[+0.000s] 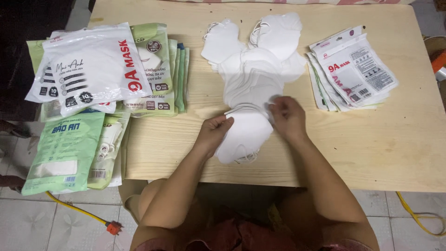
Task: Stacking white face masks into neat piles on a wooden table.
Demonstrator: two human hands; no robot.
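Note:
A spread-out pile of white folded face masks (253, 74) lies in the middle of a light wooden table (381, 144). At the near end of the pile, my left hand (214, 131) pinches the left edge of a small stack of white masks (245, 135). My right hand (287, 117) grips the same stack's upper right edge with its fingertips. The stack rests on the table between both hands, with ear loops showing at its near end.
Filled white and green mask packets (95, 65) are heaped at the table's left, some overhanging the edge. A stack of flat white packets (353, 69) lies at the right. A yellow cable with an orange plug (113, 227) runs over the tiled floor.

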